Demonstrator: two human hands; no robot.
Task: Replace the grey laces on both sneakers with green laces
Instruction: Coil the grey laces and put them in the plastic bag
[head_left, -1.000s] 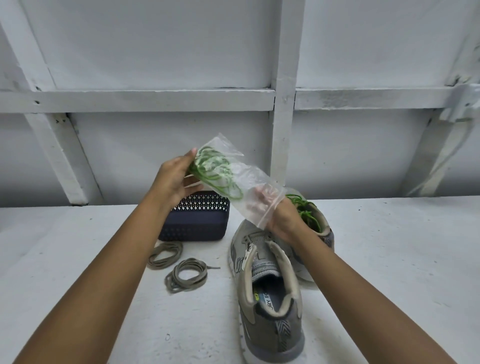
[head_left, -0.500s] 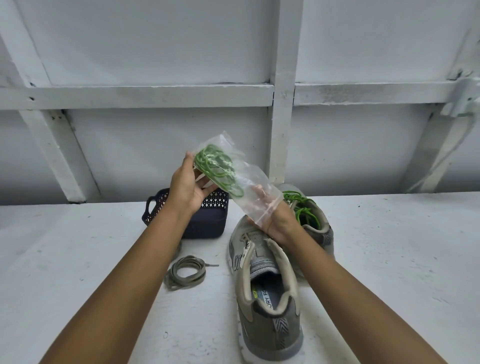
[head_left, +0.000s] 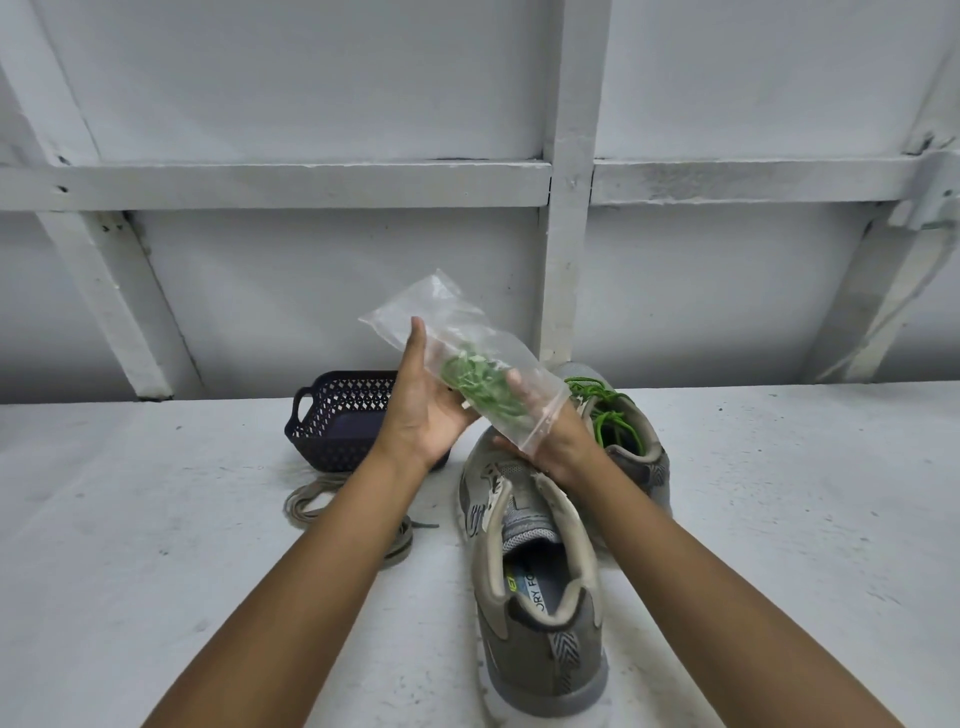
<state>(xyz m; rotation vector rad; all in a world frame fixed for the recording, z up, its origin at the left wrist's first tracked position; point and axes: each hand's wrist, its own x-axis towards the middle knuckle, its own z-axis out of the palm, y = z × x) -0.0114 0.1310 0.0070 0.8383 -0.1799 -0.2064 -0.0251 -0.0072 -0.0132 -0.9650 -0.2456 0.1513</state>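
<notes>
Two hands: both up over the white table (head_left: 156, 519), each closed on one clear bag.
Basket: dark blue, perforated, w/ side handle, far left on table (head_left: 332, 421); sat vs. the back wall, partly behind the L hand.
Grey laces: two loose coils on table (head_left: 311, 501), just in front of basket; one part-hidden under L forearm. Both out of the shoes.
L hand: (head_left: 423, 410) palm up/inward, fingers curled round the underside of the bag, thumb along its upper edge. Gripped, not flat.
Bag: clear plastic zip type (head_left: 447, 322), tilted, upper end to L, zip end down to R. Held in air above basket and shoes, touching nothing else.
Green lace (bundled): inside bag (head_left: 478, 384), bunched at mid-length, betw. the two hands.
R hand: (head_left: 558, 441) clamped on bag's lower zip end; fingertips seen thru the plastic.
Near sneaker: grey/tan (head_left: 540, 613), heel toward camera, directly below R hand. Eyelets seemed bare; tongue exposed.
Far sneaker: grey (head_left: 639, 441), just behind/R of the near one, touching or nearly so, cannot tell. Green lace (head_left: 602, 410) already threaded, ends loose over the opening.
</notes>
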